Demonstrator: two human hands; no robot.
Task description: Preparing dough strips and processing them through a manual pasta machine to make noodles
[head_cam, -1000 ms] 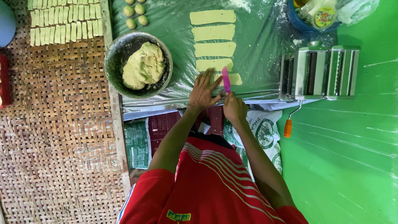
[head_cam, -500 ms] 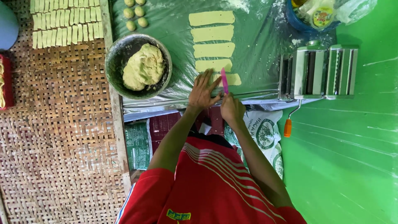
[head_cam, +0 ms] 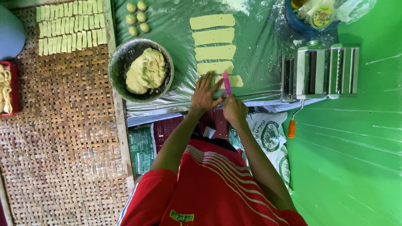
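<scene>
Head view: the left hand (head_cam: 205, 93) lies flat and spread, fingers open, pressing the near end of a pale yellow flat strip of dough (head_cam: 233, 81) onto the plastic-covered green worktop (head_cam: 176, 25). The right hand (head_cam: 234, 109) is closed around the handle of a slim pink plastic cutter (head_cam: 226, 82), whose blade stands on edge across that same strip, just beside the left fingertips. This strip is the nearest of a row; four more pale yellow rectangular dough strips (head_cam: 213, 37) lie beyond it, apart from one another.

The main risk, as I judge it, is the blade's closeness to the left fingers: a slip sideways could nick them. The plastic sheet looks slick and creased, so the strip could slide or stretch under the pull of the cutter, giving a crooked piece, or the edge could score the sheet itself. The work sits at the worktop's front edge, so a cut piece could drop off.

To the left, a dented round metal bowl holding a lump of yellow dough (head_cam: 141, 70) stands near the left forearm; a wide elbow move could knock it. The silver hand-cranked pasta roller (head_cam: 320, 71) sits well apart on the right.
</scene>
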